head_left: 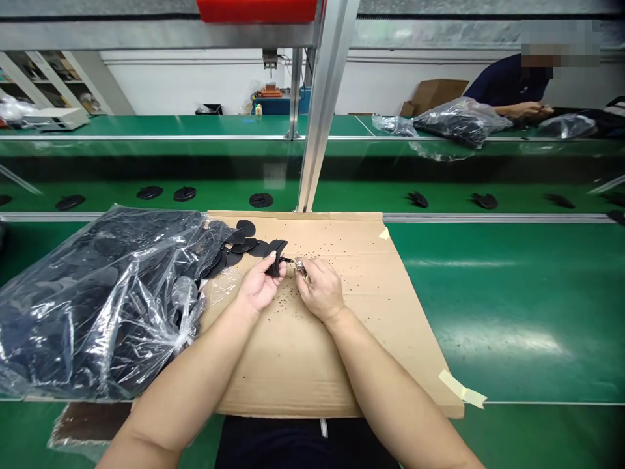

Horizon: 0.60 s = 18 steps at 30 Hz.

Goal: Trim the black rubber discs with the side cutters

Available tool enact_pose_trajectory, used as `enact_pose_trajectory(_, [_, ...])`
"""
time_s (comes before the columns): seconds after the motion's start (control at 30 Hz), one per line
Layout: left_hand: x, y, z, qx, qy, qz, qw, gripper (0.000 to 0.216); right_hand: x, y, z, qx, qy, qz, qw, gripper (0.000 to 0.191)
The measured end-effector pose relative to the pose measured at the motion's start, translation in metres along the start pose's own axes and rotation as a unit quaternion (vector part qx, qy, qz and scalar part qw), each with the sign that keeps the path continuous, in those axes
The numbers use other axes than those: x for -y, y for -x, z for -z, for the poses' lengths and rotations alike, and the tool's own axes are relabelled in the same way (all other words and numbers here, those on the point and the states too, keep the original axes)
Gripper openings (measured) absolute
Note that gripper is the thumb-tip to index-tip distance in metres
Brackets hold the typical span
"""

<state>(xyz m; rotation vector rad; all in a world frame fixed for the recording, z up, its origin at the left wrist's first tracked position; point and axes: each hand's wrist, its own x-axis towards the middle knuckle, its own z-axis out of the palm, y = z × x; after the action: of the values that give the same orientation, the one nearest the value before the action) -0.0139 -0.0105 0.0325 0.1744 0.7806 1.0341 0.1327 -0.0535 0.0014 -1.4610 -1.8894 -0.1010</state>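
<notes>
My left hand is closed round a round black plastic part, held on edge above a sheet of brown cardboard. My right hand is closed on a small metal tool whose tip touches the part's edge. Tiny black specks lie scattered on the cardboard around both hands. Several more black round parts lie just left of the held part, spilling from a big clear plastic bag full of them.
A green workbench surrounds the cardboard. Beyond it runs a green conveyor carrying several black parts, with an aluminium post rising in the middle. At the far right another person works beside plastic bags and a cardboard box.
</notes>
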Motion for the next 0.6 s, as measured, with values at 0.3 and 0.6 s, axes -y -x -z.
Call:
enact_pose_trajectory(0.3, [0.0,0.003,-0.0035,-0.011,-0.005,0.008,1.0,0.016,0.0013,0.0008,0.0026,0.009,0.026,0.01,1.0,0.025])
enact_pose_trajectory(0.6, [0.0007,0.0027,-0.0035,-0.025,-0.005,0.009,1.0,0.014,-0.0011,0.0015,-0.0004,0.015,0.073,0.004,0.997,0.025])
